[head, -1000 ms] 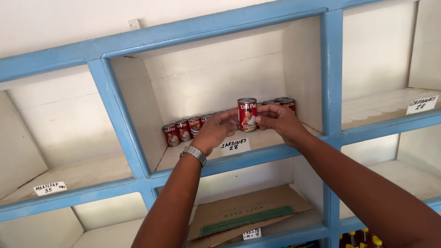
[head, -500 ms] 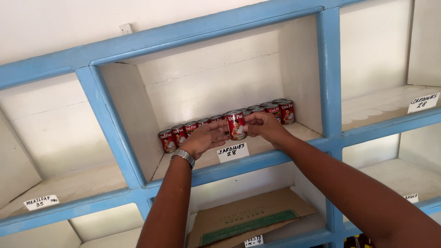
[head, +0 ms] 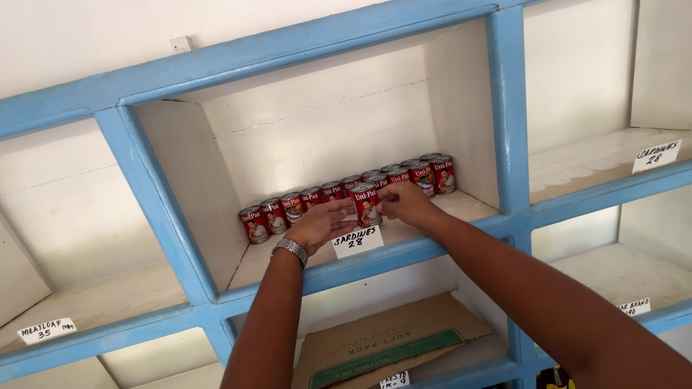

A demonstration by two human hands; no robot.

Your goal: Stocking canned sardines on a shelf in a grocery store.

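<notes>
Both hands reach into the middle compartment of a blue-framed shelf [head: 155,216]. The left hand [head: 321,223], with a metal watch [head: 290,250] at the wrist, and the right hand [head: 404,204] are closed from either side on 1 red can [head: 365,204], which stands upright on the shelf board just in front of a row of red cans [head: 339,198]. 1 second ago the can was held higher, above the board; now it has come down to rest near the front edge, right behind a white paper label [head: 358,240]. Flattened cardboard [head: 389,342] lies in the compartment below.
</notes>
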